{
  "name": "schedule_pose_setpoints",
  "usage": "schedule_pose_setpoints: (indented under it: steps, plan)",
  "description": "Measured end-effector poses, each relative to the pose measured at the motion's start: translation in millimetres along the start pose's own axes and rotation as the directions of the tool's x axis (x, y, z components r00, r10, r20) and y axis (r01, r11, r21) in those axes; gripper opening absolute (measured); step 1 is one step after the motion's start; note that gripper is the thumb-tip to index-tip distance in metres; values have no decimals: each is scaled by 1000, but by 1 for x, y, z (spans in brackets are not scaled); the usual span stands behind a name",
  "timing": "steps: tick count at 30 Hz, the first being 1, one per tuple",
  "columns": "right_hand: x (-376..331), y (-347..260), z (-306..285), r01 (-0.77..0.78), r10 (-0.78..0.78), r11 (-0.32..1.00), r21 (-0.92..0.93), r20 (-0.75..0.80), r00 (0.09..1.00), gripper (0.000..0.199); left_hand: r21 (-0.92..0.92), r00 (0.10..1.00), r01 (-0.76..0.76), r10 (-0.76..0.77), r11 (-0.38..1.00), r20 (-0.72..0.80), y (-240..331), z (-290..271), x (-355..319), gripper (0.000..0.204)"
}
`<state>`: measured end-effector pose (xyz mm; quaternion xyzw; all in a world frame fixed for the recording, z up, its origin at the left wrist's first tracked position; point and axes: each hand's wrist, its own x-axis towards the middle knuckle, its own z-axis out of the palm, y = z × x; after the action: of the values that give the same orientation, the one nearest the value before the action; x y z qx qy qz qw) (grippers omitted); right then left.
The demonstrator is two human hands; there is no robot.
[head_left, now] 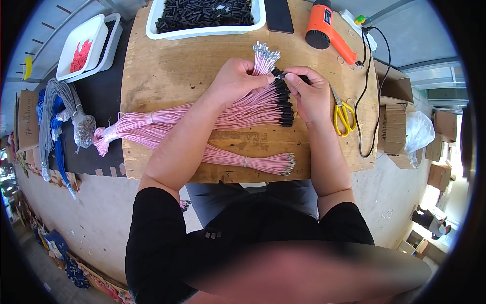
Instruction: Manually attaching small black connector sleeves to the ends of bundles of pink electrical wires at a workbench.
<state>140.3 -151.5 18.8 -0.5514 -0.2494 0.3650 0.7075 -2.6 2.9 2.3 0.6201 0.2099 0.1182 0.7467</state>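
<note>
My left hand [236,81] is closed, pinching a pink wire whose metal-tipped end points right. Facing it, my right hand [310,92] is closed on a small black sleeve; fingertips of both hands nearly meet at the wire tip. Under my left forearm runs a long bundle of pink wires [238,117], tied at its left end. Several of its ends wear black sleeves [285,107], while others, fanned out above my left hand, show bare metal terminals [266,55]. A second pink wire bundle [235,158] with bare metal ends lies closer to the table's front edge.
A white tray [202,34] of black sleeves stands at the back, beside a dark flat phone-like slab [280,16]. Yellow-handled scissors [345,120], an orange heat gun [328,31] and a black cord [358,99] lie right. Grey wires [50,109] and a white tub [64,65] with red pieces are left.
</note>
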Motion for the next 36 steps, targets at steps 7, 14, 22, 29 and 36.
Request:
schedule_pose_setpoints:
  steps: [7,14,22,29,36]
  plan:
    - [2,-6,-4,-67,68,994,82,-6,998,14,213,998,-31,42,977,-48,-4,-3,3,20]
    - [9,-2,-16,-299,271,902,310,130,954,21,203,998,-43,53,978,-45,-3,-2,2,19]
    - [9,4,-18,-316,277,912,261,177,945,20,113,996,-65,72,991,-53,-7,0,3,23]
    - [8,4,-16,-302,265,918,256,172,949,17,153,999,-19,24,988,-31,-2,0,2,19]
    - [7,2,-11,-297,266,923,243,153,952,17,140,1000,-19,21,990,-14,-2,-2,1,19]
